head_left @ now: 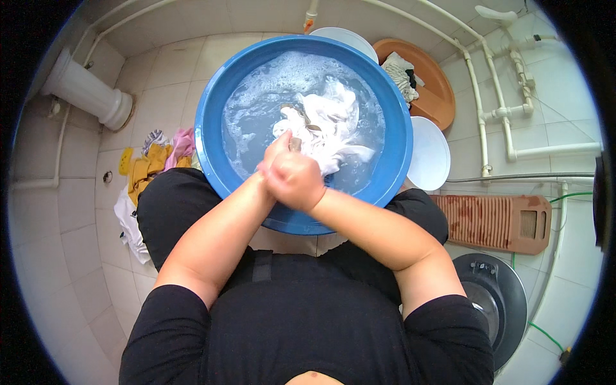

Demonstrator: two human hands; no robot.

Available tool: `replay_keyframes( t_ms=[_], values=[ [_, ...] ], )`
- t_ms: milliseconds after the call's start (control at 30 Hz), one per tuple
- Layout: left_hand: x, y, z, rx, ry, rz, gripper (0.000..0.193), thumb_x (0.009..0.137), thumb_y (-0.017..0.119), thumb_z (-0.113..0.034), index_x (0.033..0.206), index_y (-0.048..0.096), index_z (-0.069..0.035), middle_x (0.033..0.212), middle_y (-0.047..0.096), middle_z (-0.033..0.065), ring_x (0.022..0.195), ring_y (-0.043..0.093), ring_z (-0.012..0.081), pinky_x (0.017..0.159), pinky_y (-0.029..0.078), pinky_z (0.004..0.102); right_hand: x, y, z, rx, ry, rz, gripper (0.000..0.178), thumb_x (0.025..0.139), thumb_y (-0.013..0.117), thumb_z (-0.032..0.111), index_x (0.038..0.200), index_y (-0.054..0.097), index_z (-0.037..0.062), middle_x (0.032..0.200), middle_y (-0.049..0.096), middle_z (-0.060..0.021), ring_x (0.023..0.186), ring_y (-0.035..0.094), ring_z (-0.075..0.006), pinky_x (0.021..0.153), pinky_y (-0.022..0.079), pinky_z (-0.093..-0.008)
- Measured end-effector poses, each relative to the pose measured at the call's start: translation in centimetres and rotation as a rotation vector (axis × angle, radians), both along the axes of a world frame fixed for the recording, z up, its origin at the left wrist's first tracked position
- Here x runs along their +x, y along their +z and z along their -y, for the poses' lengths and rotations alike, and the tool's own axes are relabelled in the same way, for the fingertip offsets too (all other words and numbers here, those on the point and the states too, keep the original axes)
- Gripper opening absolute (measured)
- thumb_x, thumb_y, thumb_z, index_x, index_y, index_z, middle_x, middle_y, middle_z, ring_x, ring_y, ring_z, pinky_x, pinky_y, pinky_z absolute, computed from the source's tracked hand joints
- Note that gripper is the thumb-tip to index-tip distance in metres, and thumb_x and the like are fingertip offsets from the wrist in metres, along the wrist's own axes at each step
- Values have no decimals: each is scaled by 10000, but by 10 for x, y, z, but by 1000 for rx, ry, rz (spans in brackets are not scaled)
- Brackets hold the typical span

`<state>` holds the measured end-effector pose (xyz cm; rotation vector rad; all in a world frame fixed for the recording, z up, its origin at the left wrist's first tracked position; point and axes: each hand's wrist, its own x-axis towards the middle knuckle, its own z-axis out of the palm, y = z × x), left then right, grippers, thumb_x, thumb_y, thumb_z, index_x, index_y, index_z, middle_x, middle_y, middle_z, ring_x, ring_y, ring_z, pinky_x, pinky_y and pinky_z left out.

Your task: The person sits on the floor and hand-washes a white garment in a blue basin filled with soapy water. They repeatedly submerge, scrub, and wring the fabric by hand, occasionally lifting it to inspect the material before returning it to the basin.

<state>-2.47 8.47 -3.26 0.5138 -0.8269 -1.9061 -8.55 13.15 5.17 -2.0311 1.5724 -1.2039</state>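
Observation:
A large blue basin [206, 144] of sudsy water stands between my knees. White wet cloth [330, 119] lies bunched in the water, with a few dark greyish patches on it. At its near edge my left hand [276, 151] reaches toward the cloth; its fingers are mostly hidden behind the other hand. Crossing over the left wrist, my right hand [294, 181] is closed and smeared by motion. What it grips, if anything, I cannot make out. A small greyish-brown bit [295, 144] shows just beyond the hands, beside the cloth.
Mustard, pink and white clothes [146, 170] lie on the tiled floor at left, near a white pedestal [90, 93]. An orange-brown basin [439, 96] holds cloth behind at right. A white lid [428, 154], a brown washboard [491, 221] and a dark basin [513, 308] line the right side, beside pipes [478, 115].

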Motion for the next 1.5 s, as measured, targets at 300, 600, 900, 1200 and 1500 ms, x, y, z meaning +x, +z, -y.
replay_keyframes(
  t_ms=[300,600,900,1200,1500],
  values=[
    [-14,34,-7,606,30,194,428,870,390,-436,1046,526,-70,964,586,92,952,545,232,819,436,358,-17,-18,20,49,-210,265,283,778,577,198,572,521,13,593,529,-171,547,518,-296,527,421,-363],
    [-26,63,-3,602,-198,310,236,826,540,-267,984,485,-100,848,524,78,794,557,190,699,483,362,-83,-55,61,418,-528,379,393,813,497,394,696,599,33,725,583,-206,689,561,-371,615,431,-420],
    [-1,23,31,741,141,282,258,863,405,-28,1119,399,-1,1058,500,187,955,538,343,806,469,492,-178,-139,34,1079,-457,83,701,661,602,611,937,622,-33,960,603,-208,854,598,-263,747,452,-348],
    [-3,18,30,688,-87,20,322,900,415,-253,1143,461,-47,1131,510,136,1017,518,266,898,410,418,-77,-64,64,248,-230,317,324,726,621,348,772,620,27,935,564,-120,889,540,-261,740,436,-347],
    [-19,45,3,638,-161,-66,375,921,357,-294,1174,460,-39,1148,520,104,1035,515,228,896,414,354,-51,-42,43,132,-490,218,299,820,523,316,675,567,58,681,566,-155,675,557,-333,589,429,-387]
  ],
)
